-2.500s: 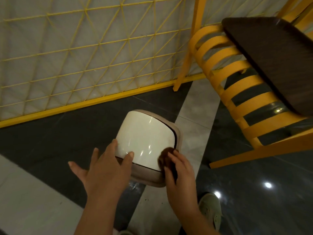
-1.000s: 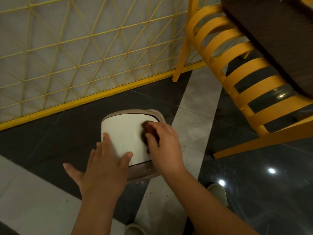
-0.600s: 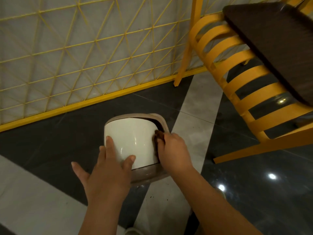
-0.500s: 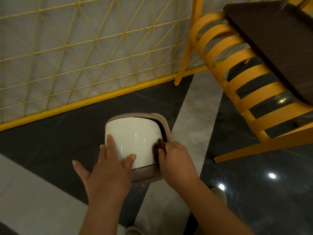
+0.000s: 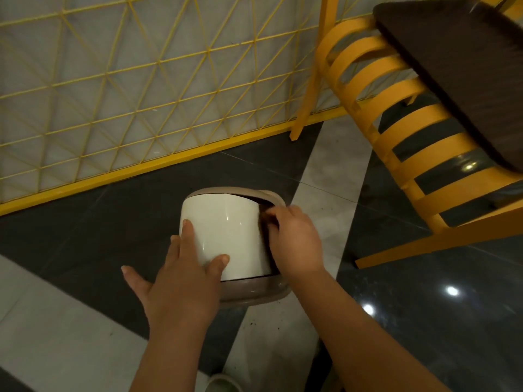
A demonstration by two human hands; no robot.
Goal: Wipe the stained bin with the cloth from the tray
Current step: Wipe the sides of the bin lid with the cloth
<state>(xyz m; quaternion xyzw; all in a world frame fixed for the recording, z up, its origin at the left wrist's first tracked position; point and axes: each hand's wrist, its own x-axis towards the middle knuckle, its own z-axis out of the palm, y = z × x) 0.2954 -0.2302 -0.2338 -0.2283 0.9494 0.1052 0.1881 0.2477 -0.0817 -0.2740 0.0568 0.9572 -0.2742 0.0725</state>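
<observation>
Cloth [image 5: 264,222] sits under right hand [image 5: 294,241] fingers [image 5: 278,215] against bin [image 5: 226,236].

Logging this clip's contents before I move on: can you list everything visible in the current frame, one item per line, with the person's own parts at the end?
bin: 1, cream lid with a taupe rim, on the floor in the middle of the view
cloth: 1, dark brown, mostly hidden under the right hand at the bin's right edge
fence panel: 1, yellow wire mesh, along the wall behind the bin
chair: 1, yellow slatted frame with a dark brown seat, upper right
floor: 1, dark and pale grey tiles, glossy
shoe: 1, pale, bottom edge, partly cut off
left hand: 1, fingers spread flat on the bin's lid
right hand: 1, fingers curled round the cloth, against the bin's right side
</observation>
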